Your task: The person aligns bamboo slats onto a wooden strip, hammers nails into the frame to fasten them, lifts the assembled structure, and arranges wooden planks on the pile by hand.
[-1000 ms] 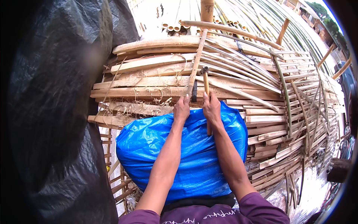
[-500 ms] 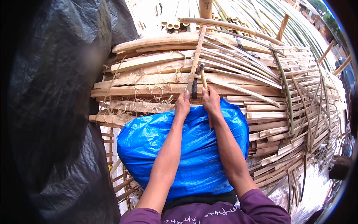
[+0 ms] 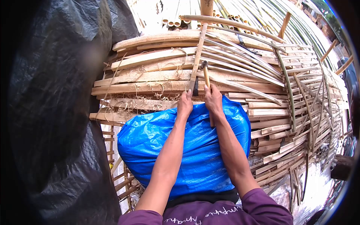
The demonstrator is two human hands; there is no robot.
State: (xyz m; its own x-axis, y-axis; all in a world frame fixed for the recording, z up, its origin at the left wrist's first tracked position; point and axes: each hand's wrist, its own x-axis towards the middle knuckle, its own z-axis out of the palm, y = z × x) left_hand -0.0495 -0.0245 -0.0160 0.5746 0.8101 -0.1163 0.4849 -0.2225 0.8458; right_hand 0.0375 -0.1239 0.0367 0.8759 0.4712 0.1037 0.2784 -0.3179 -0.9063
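My left hand (image 3: 185, 105) is closed around the near end of a long flat bamboo strip (image 3: 198, 52), which points away from me over stacked split bamboo (image 3: 150, 90). The part of the strip just beyond my fingers looks greyer than the rest. My right hand (image 3: 213, 100) grips a hammer (image 3: 206, 77) by its wooden handle, the dark head up beside the strip and the handle's end showing below my palm. A blue tarp (image 3: 157, 150) covers my lap under both forearms. Close to my left fingers, a black band (image 3: 195, 87) crosses the stack.
A large black plastic sheet (image 3: 67, 112) hangs along the left side. Thin bamboo slats (image 3: 240, 62) lie loose over the stack, with more slats (image 3: 277, 131) piled at right. Curled shavings (image 3: 161, 95) litter the pieces. Round bamboo poles (image 3: 240, 18) lie behind a post (image 3: 206, 9).
The hammer head has shifted slightly away from me and turned a little. The strip's far end has moved slightly away too. Both hands keep their grips.
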